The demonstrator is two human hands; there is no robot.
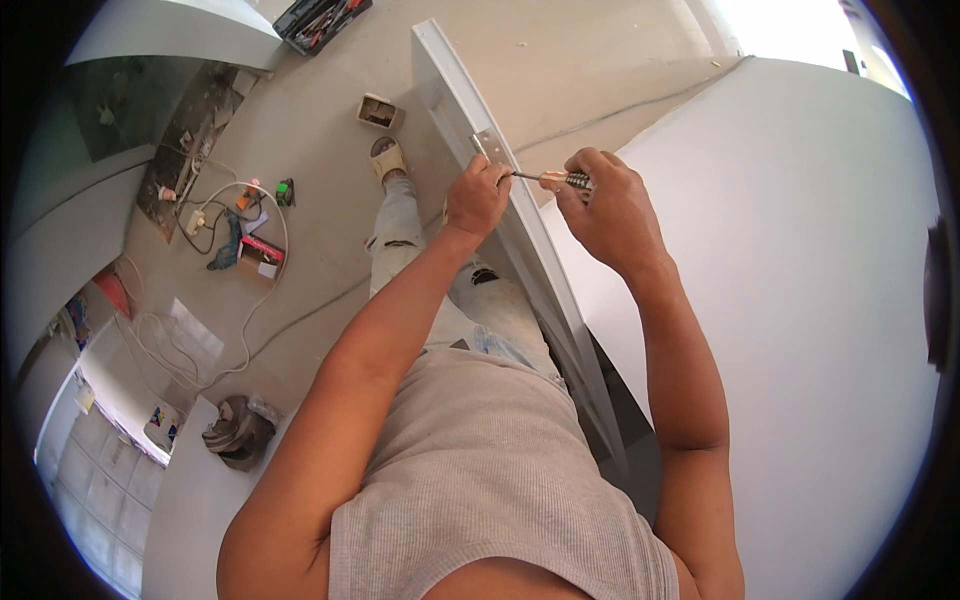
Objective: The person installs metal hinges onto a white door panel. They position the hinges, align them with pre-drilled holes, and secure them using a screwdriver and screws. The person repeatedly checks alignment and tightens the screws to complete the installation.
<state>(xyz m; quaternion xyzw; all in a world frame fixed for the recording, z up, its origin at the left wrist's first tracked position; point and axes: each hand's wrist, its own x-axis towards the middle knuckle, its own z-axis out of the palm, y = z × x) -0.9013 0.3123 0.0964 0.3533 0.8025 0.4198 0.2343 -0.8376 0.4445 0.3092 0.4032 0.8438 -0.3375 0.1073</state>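
Observation:
A screwdriver (577, 181) with a striped handle is gripped in my right hand (618, 212), its thin shaft pointing left. The fingers of my left hand (476, 197) are pinched together where the shaft's tip ends. What they hold there, if anything, is too small to make out. Both hands are over the edge of a white door-like panel (440, 72), which stands on its side between my legs and a large white surface. Just beyond my left fingers, a metal hinge plate (492, 147) with holes lies on that edge.
A small open box (377, 111) sits on the floor past my sandalled foot. Left are a power drill (228, 243), a red-and-brown box (262, 258) and looping cables (284, 250). An open toolbox (318, 22) lies far off. A dark bag (240, 432) rests lower left.

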